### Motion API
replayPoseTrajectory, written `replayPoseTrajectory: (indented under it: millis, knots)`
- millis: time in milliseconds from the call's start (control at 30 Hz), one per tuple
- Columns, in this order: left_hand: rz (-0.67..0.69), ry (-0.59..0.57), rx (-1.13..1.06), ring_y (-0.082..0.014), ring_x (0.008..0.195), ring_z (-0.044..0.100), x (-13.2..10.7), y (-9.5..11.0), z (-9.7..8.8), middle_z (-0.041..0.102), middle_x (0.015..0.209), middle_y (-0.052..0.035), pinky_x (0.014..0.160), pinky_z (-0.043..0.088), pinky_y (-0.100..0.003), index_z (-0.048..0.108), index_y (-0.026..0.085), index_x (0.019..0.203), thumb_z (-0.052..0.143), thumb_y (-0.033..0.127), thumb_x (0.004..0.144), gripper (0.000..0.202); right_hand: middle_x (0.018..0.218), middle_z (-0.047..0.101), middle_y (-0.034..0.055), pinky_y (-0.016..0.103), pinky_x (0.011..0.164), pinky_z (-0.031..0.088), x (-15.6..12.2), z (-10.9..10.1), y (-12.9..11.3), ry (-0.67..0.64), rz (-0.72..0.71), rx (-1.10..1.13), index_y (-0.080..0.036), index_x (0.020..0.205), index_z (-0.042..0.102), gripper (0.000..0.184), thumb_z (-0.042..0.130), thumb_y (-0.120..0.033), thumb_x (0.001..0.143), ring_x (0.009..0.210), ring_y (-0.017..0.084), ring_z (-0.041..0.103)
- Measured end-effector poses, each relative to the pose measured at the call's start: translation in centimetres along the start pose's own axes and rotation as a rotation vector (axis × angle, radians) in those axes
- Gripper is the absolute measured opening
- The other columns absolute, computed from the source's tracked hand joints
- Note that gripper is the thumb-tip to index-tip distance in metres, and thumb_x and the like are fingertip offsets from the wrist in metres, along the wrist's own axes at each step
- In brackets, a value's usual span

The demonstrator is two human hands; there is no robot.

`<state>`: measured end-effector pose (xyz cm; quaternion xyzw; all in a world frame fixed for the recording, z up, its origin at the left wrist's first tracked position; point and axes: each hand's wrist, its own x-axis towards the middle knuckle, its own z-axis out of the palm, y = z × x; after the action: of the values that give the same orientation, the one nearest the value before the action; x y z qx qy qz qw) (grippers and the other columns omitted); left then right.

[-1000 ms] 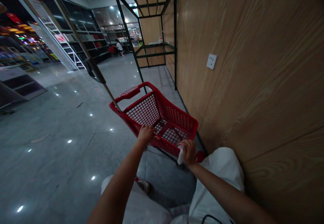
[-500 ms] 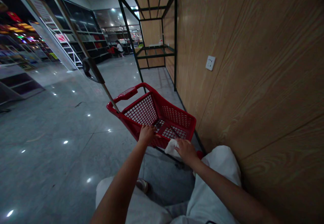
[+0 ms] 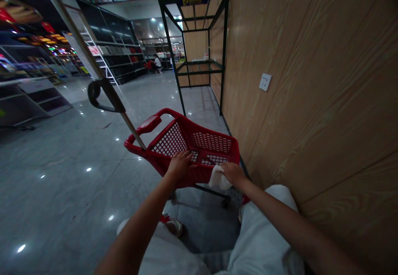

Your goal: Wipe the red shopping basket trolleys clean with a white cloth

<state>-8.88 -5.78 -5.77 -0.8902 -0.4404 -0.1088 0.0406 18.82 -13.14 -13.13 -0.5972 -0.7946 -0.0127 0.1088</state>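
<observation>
The left hand [image 3: 179,165] is lying open across the near rim of a red plastic shopping cart [image 3: 169,141], steadying it, while the right hand [image 3: 232,173] is closing on a white cloth [image 3: 218,178] and pressing it against the cart's near right corner. The cart is standing on the polished floor [image 3: 62,175], just beside a wood-grain wall panel [image 3: 311,80]. Nothing is showing inside its mesh basket. A long pole [image 3: 130,126] with a black handle [image 3: 104,97] is rising from the cart's left rim.
</observation>
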Motion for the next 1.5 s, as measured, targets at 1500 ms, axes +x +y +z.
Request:
replayPoseTrajectory:
  millis: [1500]
  knots:
    - [-0.179,0.255,0.364,-0.0249,0.077,0.057,-6.2,-1.1,-2.1,0.066,0.080,-0.0101,0.069,0.032,-0.036,0.062,0.018,0.075,0.043,0.045,0.089,0.036,0.113,0.059,0.0110,0.034,0.092,0.038,0.3,1.0,0.8,0.185,-0.018,0.084,-0.015,0.110,0.058,0.029,0.043,-0.033,0.092,0.105,0.021,0.053]
